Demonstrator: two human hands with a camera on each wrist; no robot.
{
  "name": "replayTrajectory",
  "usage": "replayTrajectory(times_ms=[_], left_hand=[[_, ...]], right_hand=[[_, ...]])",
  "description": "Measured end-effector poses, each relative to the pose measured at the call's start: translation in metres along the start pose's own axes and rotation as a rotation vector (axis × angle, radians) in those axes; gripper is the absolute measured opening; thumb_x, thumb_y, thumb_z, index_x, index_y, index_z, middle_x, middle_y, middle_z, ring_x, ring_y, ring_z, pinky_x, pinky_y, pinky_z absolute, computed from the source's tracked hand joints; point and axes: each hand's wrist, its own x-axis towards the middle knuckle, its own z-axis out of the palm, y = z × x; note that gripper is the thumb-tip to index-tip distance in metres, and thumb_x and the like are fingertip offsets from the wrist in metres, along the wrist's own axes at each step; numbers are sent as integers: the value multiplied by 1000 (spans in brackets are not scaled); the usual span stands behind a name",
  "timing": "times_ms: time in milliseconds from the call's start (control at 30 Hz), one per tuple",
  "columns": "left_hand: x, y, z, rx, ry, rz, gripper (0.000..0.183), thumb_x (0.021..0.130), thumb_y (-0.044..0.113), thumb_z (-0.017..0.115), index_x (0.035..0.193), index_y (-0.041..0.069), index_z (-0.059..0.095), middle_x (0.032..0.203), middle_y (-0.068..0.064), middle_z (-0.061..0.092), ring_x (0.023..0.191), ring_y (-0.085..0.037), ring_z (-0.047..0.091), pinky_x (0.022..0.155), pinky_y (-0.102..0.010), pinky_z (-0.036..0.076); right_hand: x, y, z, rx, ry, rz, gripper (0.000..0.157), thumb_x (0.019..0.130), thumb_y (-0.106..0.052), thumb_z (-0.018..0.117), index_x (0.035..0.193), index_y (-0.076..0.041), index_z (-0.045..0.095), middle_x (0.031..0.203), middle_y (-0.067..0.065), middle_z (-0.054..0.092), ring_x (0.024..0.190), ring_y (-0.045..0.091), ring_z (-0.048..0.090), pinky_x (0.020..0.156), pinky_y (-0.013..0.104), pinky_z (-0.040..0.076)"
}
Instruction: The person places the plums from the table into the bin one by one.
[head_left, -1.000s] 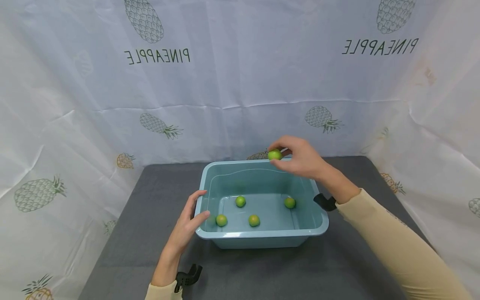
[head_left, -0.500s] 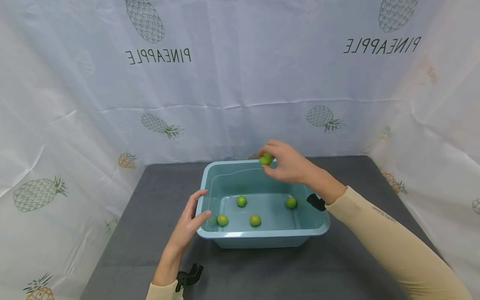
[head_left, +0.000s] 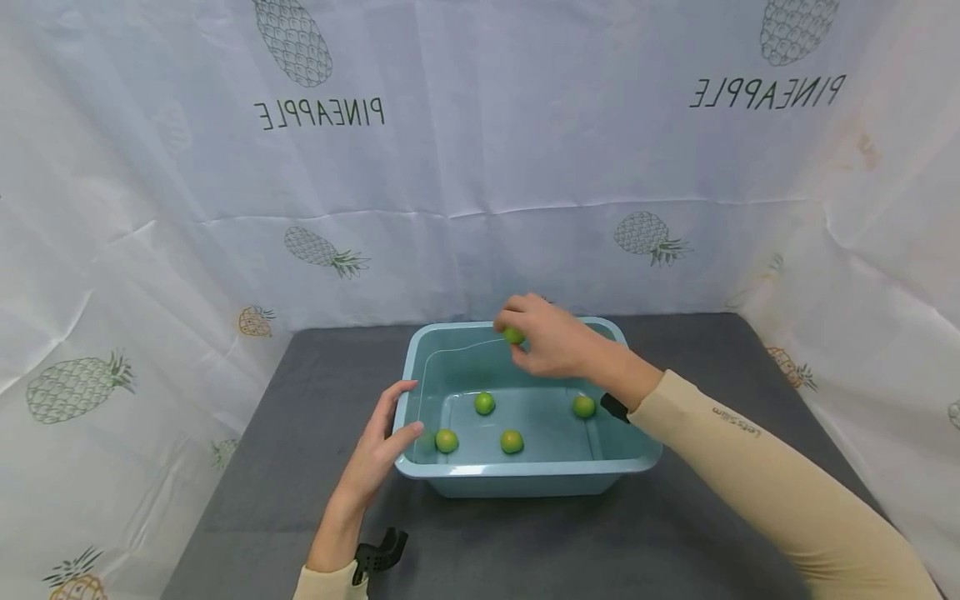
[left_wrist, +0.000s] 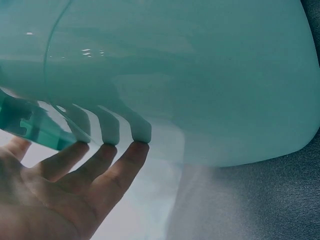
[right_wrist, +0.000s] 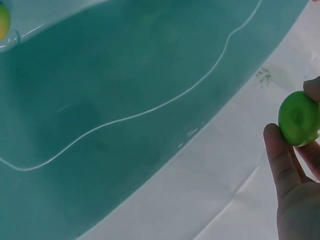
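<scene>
My right hand [head_left: 553, 340] pinches a lime [head_left: 513, 335] between thumb and fingers, over the back part of a light blue plastic basin [head_left: 525, 469]. In the right wrist view, this lime [right_wrist: 298, 119] sits at the fingertips beyond the basin's edge. My left hand [head_left: 372, 446] grips the basin's left rim, thumb over the inner side. In the left wrist view, its fingertips [left_wrist: 140, 149] touch the glossy outer wall. Several more limes lie apart in the basin, among them one at left [head_left: 446, 441], one in front [head_left: 512, 442] and one at right [head_left: 583, 407].
The basin stands on a dark grey table cover [head_left: 300, 417]. Behind it and at both sides hangs white cloth [head_left: 465, 150] printed with pineapples. Each wrist wears a black mount [head_left: 382, 552].
My right hand has moved left and slightly down with the lime, along the basin's back rim. My left hand keeps its hold, and the other limes lie as before.
</scene>
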Motion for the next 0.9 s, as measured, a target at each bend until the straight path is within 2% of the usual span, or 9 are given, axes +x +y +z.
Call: replayTrajectory(times_ms=[433, 700, 900], left_hand=[[0, -1, 0, 5, 1, 5, 56, 100, 19, 60, 151, 18, 36, 162, -18, 24, 140, -43, 35, 99, -58, 41], [1, -1, -1, 8, 1, 16, 56, 100, 14, 57, 151, 17, 35, 161, -18, 25, 138, -44, 36, 99, -59, 40], [1, -1, 0, 0, -6, 11, 56, 100, 16, 58, 151, 18, 35, 161, -19, 26, 138, -45, 36, 100, -60, 39]], right_hand=[[13, 0, 25, -97, -135, -21, 31, 88, 5, 56, 113, -9, 68, 113, 6, 59, 102, 26, 50, 82, 38, 46], [21, -2, 42, -138, -259, -21, 30, 91, 2, 58, 118, -10, 66, 116, 6, 57, 103, 25, 48, 81, 36, 46], [24, -4, 57, -156, -364, -20, 30, 93, 0, 59, 120, -12, 65, 109, 2, 54, 96, 21, 45, 78, 33, 44]])
